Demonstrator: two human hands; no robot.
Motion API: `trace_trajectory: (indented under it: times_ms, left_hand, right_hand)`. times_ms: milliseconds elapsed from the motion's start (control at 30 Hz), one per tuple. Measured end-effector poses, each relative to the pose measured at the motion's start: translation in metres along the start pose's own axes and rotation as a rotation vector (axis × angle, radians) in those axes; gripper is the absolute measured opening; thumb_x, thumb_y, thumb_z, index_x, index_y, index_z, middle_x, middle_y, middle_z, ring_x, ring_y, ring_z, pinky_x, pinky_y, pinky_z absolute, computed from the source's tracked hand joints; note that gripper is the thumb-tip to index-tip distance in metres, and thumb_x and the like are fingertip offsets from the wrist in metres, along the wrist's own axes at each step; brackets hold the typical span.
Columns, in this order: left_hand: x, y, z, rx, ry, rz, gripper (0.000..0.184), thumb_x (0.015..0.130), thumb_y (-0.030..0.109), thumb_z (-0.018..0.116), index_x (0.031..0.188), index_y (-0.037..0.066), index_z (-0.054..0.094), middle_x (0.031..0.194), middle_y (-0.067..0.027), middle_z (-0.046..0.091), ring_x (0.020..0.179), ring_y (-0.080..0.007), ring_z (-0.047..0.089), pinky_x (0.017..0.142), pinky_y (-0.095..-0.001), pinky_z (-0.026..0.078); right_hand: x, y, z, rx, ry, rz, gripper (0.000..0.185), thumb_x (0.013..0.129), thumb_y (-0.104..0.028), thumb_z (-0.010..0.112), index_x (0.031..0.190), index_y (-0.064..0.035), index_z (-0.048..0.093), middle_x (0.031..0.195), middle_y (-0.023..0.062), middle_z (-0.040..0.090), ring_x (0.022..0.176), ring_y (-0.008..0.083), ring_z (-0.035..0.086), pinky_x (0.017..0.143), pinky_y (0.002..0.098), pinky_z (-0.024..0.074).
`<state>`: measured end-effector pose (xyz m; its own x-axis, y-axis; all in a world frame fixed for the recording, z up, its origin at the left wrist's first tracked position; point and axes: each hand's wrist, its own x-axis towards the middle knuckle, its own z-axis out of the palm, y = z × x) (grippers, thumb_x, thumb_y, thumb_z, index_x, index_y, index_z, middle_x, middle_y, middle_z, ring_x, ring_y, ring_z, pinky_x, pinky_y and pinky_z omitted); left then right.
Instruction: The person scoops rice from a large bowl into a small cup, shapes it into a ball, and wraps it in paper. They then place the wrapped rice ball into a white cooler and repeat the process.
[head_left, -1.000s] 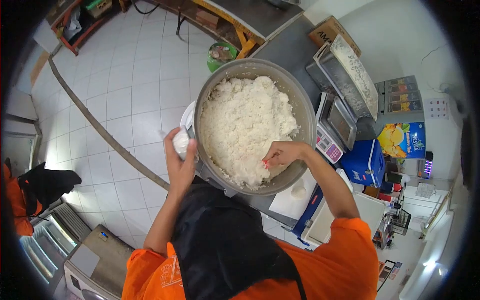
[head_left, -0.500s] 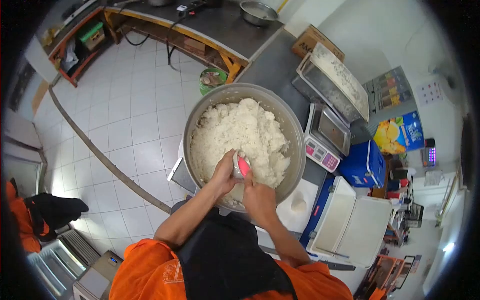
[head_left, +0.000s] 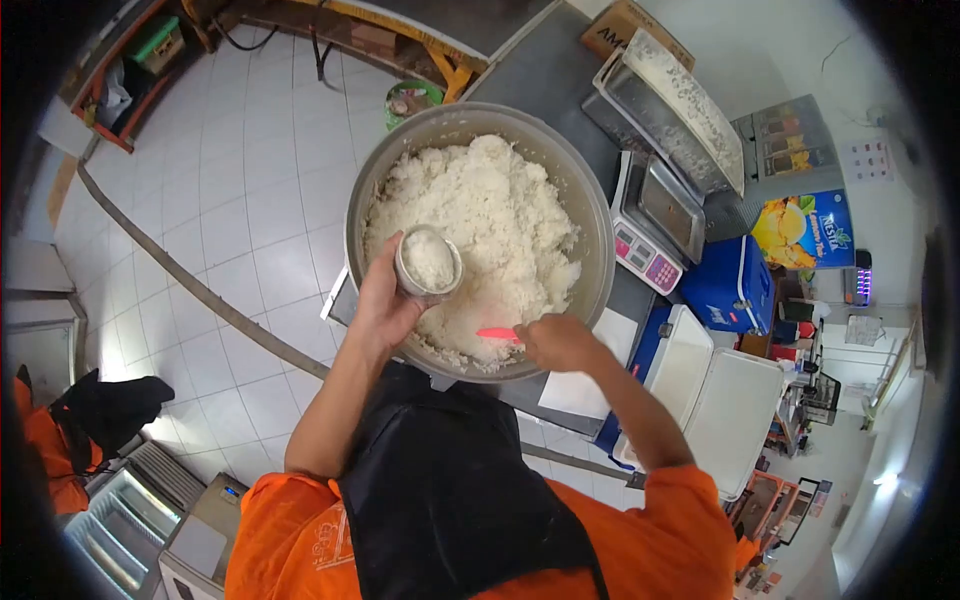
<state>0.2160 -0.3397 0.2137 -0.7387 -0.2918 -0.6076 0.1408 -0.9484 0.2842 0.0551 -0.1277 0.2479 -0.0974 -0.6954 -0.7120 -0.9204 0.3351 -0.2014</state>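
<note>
A large round metal pot (head_left: 596,200) holds a heap of white rice (head_left: 490,215). Over the pot's left part, my left hand (head_left: 385,300) grips a small metal cup (head_left: 446,284) with white rice rounded inside it. My right hand (head_left: 560,342) is closed on a pink spatula (head_left: 497,333), whose blade lies against the rice at the lower part of the pot. The spatula's handle is hidden in my fingers.
A digital scale (head_left: 645,250) and a steel container (head_left: 665,125) stand right of the pot. Beyond are a blue cooler (head_left: 722,288) and an opened white-lined cooler (head_left: 735,410). Another person's sleeve (head_left: 50,440) shows far left.
The cup and spatula came together over the pot half a second ago and are now apart. My left hand moved left with the cup; my right hand lowered the spatula to the rice.
</note>
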Motion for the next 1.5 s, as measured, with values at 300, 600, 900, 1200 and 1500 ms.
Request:
trace_trajectory:
  times_ms: [300, 600, 900, 1200, 1500]
  left_hand:
    - [-0.022, 0.008, -0.002, -0.09, 0.018, 0.06, 0.037, 0.104, 0.033, 0.041, 0.129, 0.008, 0.051, 0.125, -0.0093, 0.058, 0.113, -0.0254, 0.06, 0.093, -0.0477, 0.052]
    - [0.011, -0.035, -0.013, -0.065, 0.053, 0.132, 0.048, 0.102, 0.045, 0.04, 0.133, 0.009, 0.05, 0.128, -0.0111, 0.058, 0.116, -0.0263, 0.06, 0.095, -0.0488, 0.051]
    - [0.054, -0.055, 0.001, 0.081, -0.089, -0.037, 0.039, 0.103, 0.04, 0.037, 0.118, 0.012, 0.059, 0.11, -0.0085, 0.065, 0.102, -0.0231, 0.063, 0.084, -0.0442, 0.054]
    - [0.062, -0.056, 0.014, -0.165, -0.119, 0.118, 0.039, 0.102, 0.04, 0.036, 0.114, 0.01, 0.059, 0.108, -0.0083, 0.066, 0.096, -0.0241, 0.065, 0.082, -0.0445, 0.056]
    - [0.041, -0.045, 0.014, 0.239, -0.16, 0.013, 0.035, 0.103, 0.034, 0.039, 0.124, 0.009, 0.055, 0.11, -0.0073, 0.064, 0.1, -0.021, 0.064, 0.082, -0.0419, 0.058]
  right_hand:
    - [0.055, 0.057, -0.032, 0.324, -0.308, -0.458, 0.022, 0.083, -0.01, 0.062, 0.102, -0.0011, 0.069, 0.068, 0.0171, 0.061, 0.061, 0.0247, 0.056, 0.06, 0.0385, 0.0439]
    - [0.011, 0.03, -0.081, 0.619, 0.288, -0.181, 0.021, 0.093, -0.013, 0.057, 0.101, -0.0014, 0.073, 0.061, 0.0071, 0.057, 0.056, 0.0101, 0.05, 0.054, 0.0296, 0.0417]
    - [0.025, -0.087, 0.003, -0.069, 0.795, 0.251, 0.052, 0.084, -0.012, 0.053, 0.133, 0.0051, 0.053, 0.06, 0.0171, 0.065, 0.054, 0.0305, 0.067, 0.048, 0.0455, 0.0534]
    - [-0.01, -0.06, -0.005, 0.789, 1.096, 0.334, 0.027, 0.1, -0.018, 0.049, 0.108, 0.0003, 0.067, 0.07, 0.0255, 0.06, 0.063, 0.0346, 0.066, 0.057, 0.0439, 0.0457]
    - [0.002, -0.036, 0.014, 0.672, 0.794, 0.167, 0.03, 0.101, -0.021, 0.049, 0.1, 0.0033, 0.067, 0.073, 0.0263, 0.062, 0.069, 0.0333, 0.065, 0.067, 0.0444, 0.0474]
